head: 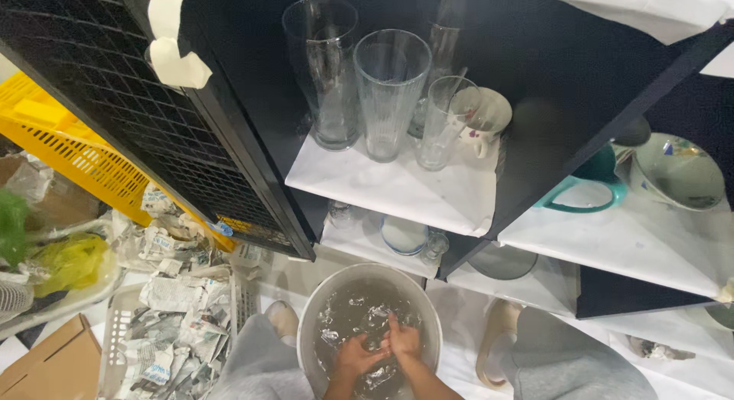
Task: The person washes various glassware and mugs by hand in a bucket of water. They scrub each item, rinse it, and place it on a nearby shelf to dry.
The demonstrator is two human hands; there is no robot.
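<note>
Two hands are working together inside a round metal basin (321, 308) of water, sitting on the floor at six o'clock between the person's grey-trousered knees. The basin is the biggest thing in hand; above it, from ten to three o'clock, a black shelf unit (252, 140) is standing with white-lined shelves. On the upper shelf at twelve o'clock, three tall clear glasses (390, 94) are standing upright, close together, with a white mug (483, 118) just beside them at one o'clock. A teal-handled cup (585, 190) and a pale bowl (679, 172) are resting on the shelf at three o'clock. A yellow crate (69, 144) is lying at nine o'clock, crumpled newspaper (172, 293) at eight o'clock.

The left hand (353, 358) and the right hand (403, 340) are meeting at the basin's centre, fingers curled inward, touching each other. Something clear (373, 345) is sitting in the water between them; whether either grip is closing on it I cannot tell, as the glitter is hiding its outline and long axis. Both hands are equally near it. Nothing is standing between them and it except water.
</note>
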